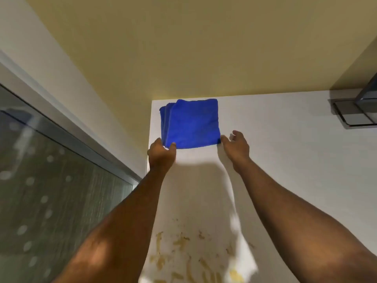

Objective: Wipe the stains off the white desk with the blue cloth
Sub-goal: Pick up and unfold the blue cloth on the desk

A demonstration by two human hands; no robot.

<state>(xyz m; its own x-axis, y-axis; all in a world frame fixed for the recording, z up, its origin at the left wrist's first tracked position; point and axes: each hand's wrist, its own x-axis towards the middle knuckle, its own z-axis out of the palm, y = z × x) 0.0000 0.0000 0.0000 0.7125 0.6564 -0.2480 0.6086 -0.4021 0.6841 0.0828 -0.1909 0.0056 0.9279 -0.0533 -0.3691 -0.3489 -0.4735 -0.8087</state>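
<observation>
A folded blue cloth (191, 123) lies at the far left corner of the white desk (285, 160). My left hand (162, 155) pinches the cloth's near left corner between thumb and fingers. At the near right corner my right hand (236, 148) touches the cloth's edge with its fingertips, the other fingers spread. Yellow-brown stains (183, 254) are smeared over the desk's near part, between my forearms.
A dark flat device with a stand (355, 111) sits at the desk's far right. A yellow wall (183, 48) runs behind the desk. To the left there is a glass pane in a grey frame (51, 180), close to the desk's left edge.
</observation>
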